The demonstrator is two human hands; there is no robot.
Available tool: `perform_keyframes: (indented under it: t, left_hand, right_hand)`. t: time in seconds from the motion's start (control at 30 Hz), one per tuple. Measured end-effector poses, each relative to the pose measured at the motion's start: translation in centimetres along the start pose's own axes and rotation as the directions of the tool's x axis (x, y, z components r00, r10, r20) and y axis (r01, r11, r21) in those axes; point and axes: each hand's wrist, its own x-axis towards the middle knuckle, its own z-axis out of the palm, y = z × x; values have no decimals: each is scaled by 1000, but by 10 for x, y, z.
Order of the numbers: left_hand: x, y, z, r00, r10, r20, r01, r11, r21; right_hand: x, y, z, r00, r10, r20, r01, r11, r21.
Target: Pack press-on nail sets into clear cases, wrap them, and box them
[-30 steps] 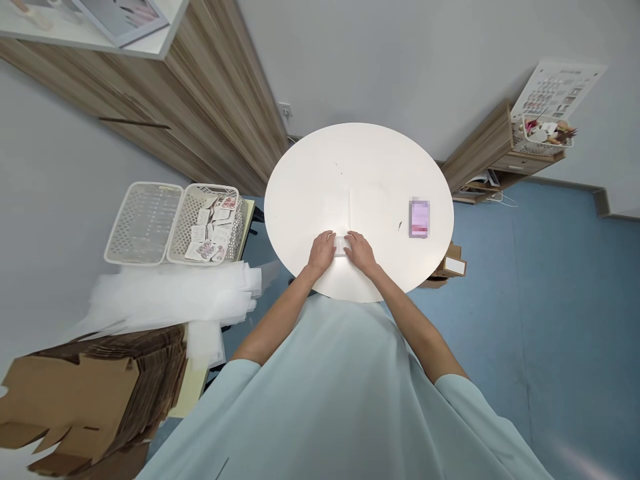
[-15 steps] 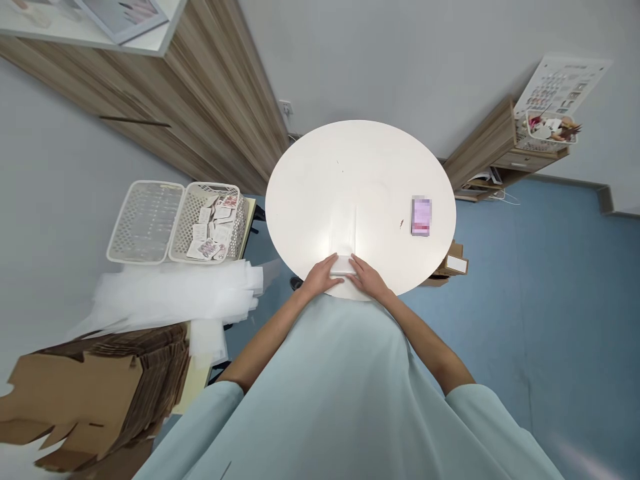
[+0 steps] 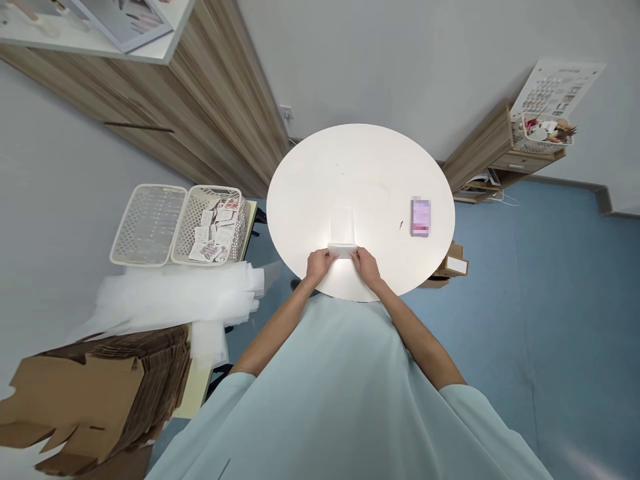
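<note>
On the white oval table (image 3: 360,160) lies a strip of translucent white wrapping sheet (image 3: 342,224), stretching away from me. Its near end forms a small flat white bundle (image 3: 343,251); what is inside cannot be made out. My left hand (image 3: 320,265) grips the left end of this bundle between thumb and fingers. The right end is pinched the same way by my right hand (image 3: 367,265). Off to the right on the tabletop sits a small purple box or stack of cards (image 3: 421,218), its face blurred. A tiny dark red piece (image 3: 401,225) lies beside it.
At left, an open white basket (image 3: 180,257) holds several small printed cards. Nearer me are a pile of white translucent sheets (image 3: 175,297) and stacked flat brown cardboard boxes (image 3: 75,400). Small cardboard boxes (image 3: 454,261) stand beyond the table's right edge, below a wooden cabinet (image 3: 480,140).
Both hands have moved slightly away from me with the bundle, along the sheet. Their fingers have gone from lying spread around it to pinching its two ends. The flat sheet ahead looks shorter.
</note>
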Motion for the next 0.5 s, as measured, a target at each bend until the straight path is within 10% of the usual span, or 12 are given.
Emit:
perform_keyframes:
  t: [0.33, 0.5]
  left_hand:
    - [20, 11, 14, 991, -76, -109, 88, 990, 112]
    - [30, 15, 19, 970, 217, -110, -199, 968, 155]
  right_hand:
    - [24, 2, 7, 993, 85, -86, -84, 996, 8]
    - [41, 0, -5, 984, -173, -37, 165, 971, -171]
